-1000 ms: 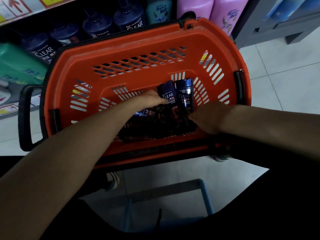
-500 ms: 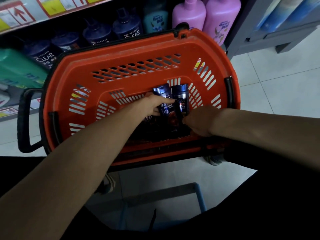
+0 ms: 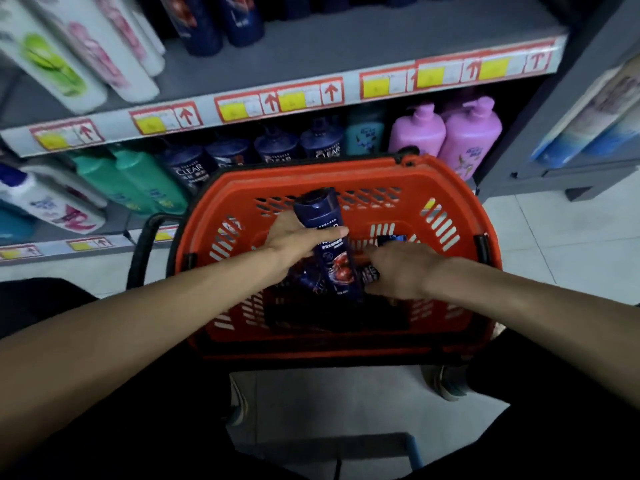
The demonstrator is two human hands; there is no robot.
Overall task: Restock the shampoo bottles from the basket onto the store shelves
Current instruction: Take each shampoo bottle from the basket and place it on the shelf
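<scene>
Store aisle, shelves behind orange basket: pick step in hand, left hand gripping a bottle cap-up over the basket, right hand down among other bottles, grip not discernible; next move probably carries it up to the CLEAR row.

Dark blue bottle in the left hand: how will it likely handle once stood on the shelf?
Probably rigid: the dark blue bottle shows no dent in the left hand. Glossy plastic, so possibly slippery. Tall and narrow, so it may tip easily.
</scene>
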